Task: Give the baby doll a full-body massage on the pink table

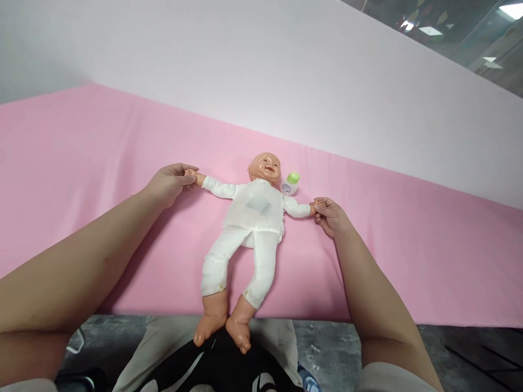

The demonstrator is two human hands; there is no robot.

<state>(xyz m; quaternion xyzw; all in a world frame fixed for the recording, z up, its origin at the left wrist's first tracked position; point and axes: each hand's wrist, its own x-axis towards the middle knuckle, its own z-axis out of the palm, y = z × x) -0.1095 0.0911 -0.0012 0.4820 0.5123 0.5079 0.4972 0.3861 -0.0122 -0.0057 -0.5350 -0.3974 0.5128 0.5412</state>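
A baby doll (257,207) with a white cloth body lies on its back on a pink-covered table, arms stretched out to both sides. Its plastic feet hang over the front edge. My left hand (169,182) is closed on the doll's hand at the left, thumb on top. At the right, my right hand (330,216) pinches the doll's other hand between thumb and fingers. Beside the doll's head and shoulder is a small white bottle (288,187) with a green cap; neither hand touches it.
The pink cover (134,141) spreads over the table to both sides. A white wall (245,65) rises behind it, with a glass pane (445,32) at the upper right. Below the front edge are my lap and a grey floor (327,354).
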